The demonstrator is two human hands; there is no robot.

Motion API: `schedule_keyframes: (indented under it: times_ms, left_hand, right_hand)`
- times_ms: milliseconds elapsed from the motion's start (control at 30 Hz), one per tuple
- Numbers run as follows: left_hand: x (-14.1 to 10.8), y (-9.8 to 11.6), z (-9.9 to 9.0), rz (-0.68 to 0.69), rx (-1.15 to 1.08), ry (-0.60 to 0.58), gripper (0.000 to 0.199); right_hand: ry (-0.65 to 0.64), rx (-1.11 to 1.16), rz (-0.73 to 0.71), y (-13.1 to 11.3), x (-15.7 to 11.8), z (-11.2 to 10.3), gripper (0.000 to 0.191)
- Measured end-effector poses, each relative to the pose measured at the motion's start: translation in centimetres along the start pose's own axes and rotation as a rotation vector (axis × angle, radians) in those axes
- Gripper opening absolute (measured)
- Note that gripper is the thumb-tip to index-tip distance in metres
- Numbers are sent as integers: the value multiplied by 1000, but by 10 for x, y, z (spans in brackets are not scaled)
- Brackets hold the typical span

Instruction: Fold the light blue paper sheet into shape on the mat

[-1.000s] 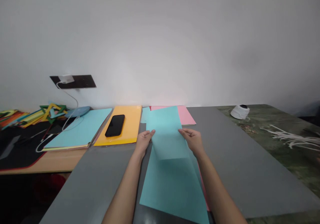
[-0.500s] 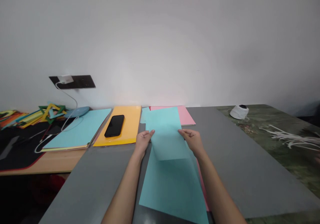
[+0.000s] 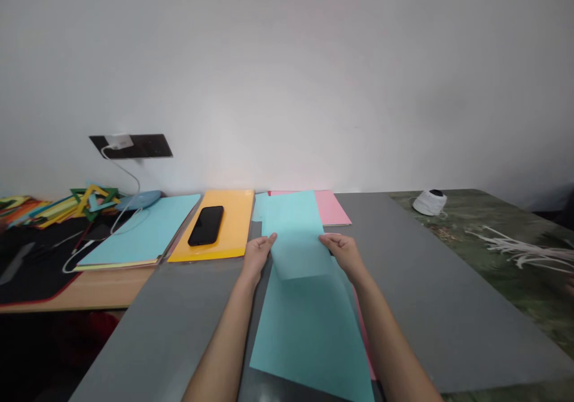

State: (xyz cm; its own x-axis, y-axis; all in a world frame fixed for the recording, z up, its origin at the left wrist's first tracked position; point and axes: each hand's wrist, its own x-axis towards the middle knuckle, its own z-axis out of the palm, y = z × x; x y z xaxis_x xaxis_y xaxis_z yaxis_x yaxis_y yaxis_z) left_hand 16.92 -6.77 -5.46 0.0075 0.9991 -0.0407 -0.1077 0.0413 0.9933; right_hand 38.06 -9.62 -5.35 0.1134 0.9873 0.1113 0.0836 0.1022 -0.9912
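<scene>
A light blue sheet of paper [image 3: 298, 249] is held up between my two hands. My left hand [image 3: 258, 255] pinches its left edge between thumb and fingers. On the opposite edge, my right hand [image 3: 343, 251] has the same kind of pinch. Beneath it, a larger light blue sheet [image 3: 309, 336] lies on the grey table surface. A strip of pink paper [image 3: 365, 342] shows along that sheet's right side. Farther back, by the wall, lies more pink paper [image 3: 332, 209], partly covered by the held sheet.
To the left, a black phone [image 3: 206, 225] rests on a yellow folder [image 3: 235, 225]. Beyond are a stack of blue paper [image 3: 139, 240] and colourful cut pieces [image 3: 94, 201]. A white thread cone [image 3: 429, 203] and white strings [image 3: 524, 246] lie on the right. A charger [image 3: 119, 142] is plugged into the wall.
The lower edge of the held sheet has risen slightly and its top has shifted a little left. Both hands keep their grip in nearly the same place.
</scene>
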Motion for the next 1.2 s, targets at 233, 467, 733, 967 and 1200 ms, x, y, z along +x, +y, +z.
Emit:
schedule_keyframes:
  times_ms: [233,467,733,967,1200]
  left_hand:
    - [0,5,1,65,-43,150,30]
    - [3,-4,-2,50,28,10,37]
    - [3,-4,-3,22,62,-51,42]
    - [1,-3,-2,39,182,-41,43]
    - [0,3,0,93,159,86,42]
  right_hand:
    - [-124,71,135,-3,-4,3,32]
    - [-64,66,88,-1,-3,1,32]
    - [-1,84,138,1,-2,1,35]
    - [47,83,110,10,2,-2,38]
    - [-78,202,199,4,-1,0,31]
